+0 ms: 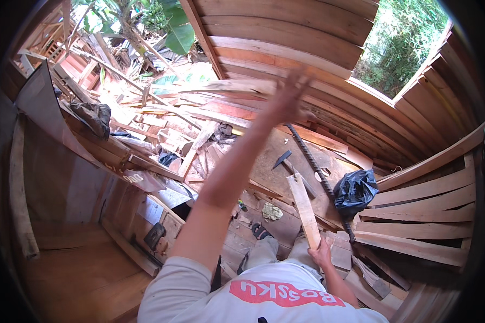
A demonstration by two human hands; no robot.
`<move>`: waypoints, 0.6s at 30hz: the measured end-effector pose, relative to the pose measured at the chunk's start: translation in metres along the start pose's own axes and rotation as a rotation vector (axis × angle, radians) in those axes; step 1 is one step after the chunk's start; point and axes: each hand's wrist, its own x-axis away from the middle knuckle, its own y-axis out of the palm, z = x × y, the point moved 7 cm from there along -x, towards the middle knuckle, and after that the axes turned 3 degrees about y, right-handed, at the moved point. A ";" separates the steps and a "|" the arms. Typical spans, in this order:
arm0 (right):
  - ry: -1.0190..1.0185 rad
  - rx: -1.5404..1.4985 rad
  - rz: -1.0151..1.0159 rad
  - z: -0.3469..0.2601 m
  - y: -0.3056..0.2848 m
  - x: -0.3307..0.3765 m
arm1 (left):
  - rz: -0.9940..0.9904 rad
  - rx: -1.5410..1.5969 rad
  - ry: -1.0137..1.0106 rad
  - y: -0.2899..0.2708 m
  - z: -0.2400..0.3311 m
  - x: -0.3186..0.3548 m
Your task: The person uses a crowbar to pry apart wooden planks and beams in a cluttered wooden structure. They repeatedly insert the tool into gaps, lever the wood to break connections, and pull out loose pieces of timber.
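Note:
My left arm reaches far forward, and my left hand (292,102) is raised with its fingers spread, slightly blurred, holding nothing. It is in front of the plank wall, above the far end of a dark ridged metal rod (312,161). Down by my right leg, my right hand (321,254) is closed around the lower end of a short, pale wooden board (303,207), which points away from me. Beyond that board, a hammer (284,160) with a dark head lies on a brown wooden surface (264,145), its handle partly hidden behind the board.
A black plastic bag (355,188) sits at the right beside the rod. Slatted boards (420,215) line the right side. Scrap wood (199,145) is heaped ahead on the left. Crumpled paper (272,211) lies near my sandalled foot (260,231). A window opening (399,54) breaks the plank wall.

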 end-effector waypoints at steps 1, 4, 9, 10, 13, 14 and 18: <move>-0.018 -0.009 -0.005 0.002 -0.004 0.000 | -0.006 0.014 0.009 0.026 0.028 -0.001; -0.066 -0.015 -0.071 -0.007 -0.005 0.005 | 0.087 0.351 -0.080 0.015 0.079 0.041; -0.226 -0.002 -0.087 -0.018 -0.024 -0.005 | 0.493 0.482 -0.627 -0.022 0.054 0.184; -0.262 0.010 -0.069 -0.021 -0.030 -0.004 | 0.525 0.552 -0.745 -0.024 0.046 0.216; -0.366 0.074 -0.011 -0.035 -0.051 -0.005 | 0.481 0.665 -1.030 -0.027 0.036 0.279; -0.388 0.123 0.002 -0.037 -0.058 -0.005 | 0.424 0.682 -1.010 -0.029 0.039 0.278; -0.501 0.302 0.185 -0.050 -0.085 -0.003 | 0.345 0.857 -1.058 -0.016 0.070 0.268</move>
